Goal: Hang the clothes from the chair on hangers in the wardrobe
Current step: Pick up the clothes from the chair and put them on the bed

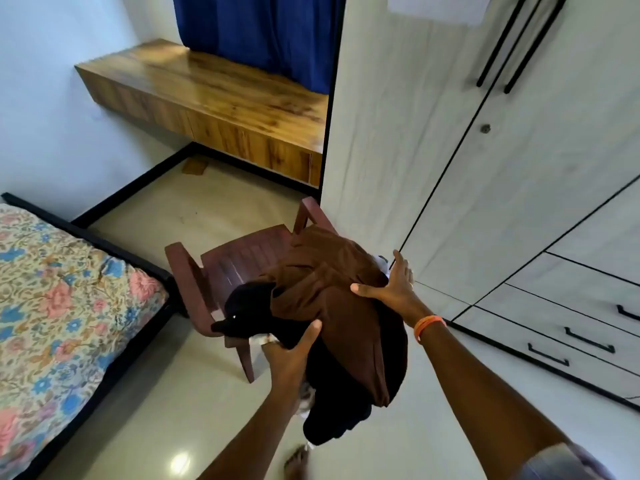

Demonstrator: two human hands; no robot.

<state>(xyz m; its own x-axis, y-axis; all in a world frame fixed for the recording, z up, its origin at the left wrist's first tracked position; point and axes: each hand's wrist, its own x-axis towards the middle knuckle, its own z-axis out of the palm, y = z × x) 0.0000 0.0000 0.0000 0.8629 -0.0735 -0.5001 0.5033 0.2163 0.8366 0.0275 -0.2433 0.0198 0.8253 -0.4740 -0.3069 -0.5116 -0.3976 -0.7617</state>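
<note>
Left hand [289,355] fingers gripping clothes pile [332,306] from below, right hand [394,289] fingers spread flat on top, over chair [221,268]

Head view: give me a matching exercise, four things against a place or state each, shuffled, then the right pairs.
Things:
1. brown garment
2. wardrobe doors
3. orange wristband
4. wooden shelf

Places or states:
A. under the blue curtain
B. on top of the clothes pile on the chair
C. closed
D. on the right wrist

Pairs: 1-B, 2-C, 3-D, 4-A
</note>
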